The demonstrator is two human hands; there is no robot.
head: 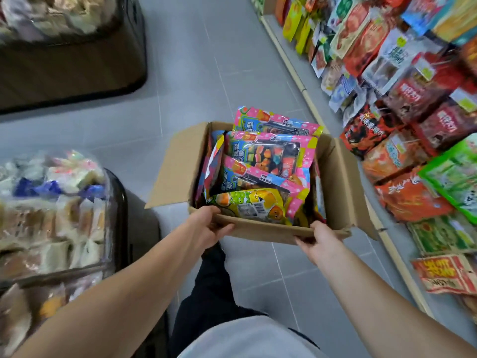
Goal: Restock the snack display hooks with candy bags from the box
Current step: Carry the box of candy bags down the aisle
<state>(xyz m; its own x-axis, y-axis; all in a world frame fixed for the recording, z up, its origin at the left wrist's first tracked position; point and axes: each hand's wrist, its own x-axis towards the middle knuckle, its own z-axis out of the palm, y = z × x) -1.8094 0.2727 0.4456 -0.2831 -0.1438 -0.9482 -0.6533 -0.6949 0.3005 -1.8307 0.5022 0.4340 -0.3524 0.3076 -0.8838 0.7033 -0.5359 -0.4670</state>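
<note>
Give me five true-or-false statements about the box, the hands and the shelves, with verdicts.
1. Both hands grip the cardboard box by its near edge. True: left hand, right hand.
2. The box's flaps are closed. False: they are open.
3. A yellow bag lies nearest the hands. True.
4. The box holds only yellow bags. False: pink bags fill most of it.
5. The snack display is on the person's left. False: right.

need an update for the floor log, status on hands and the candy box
Left hand and right hand both grip near edge of cardboard box. Box open, full of candy bags. None hung yet. Nothing in the way.
</note>
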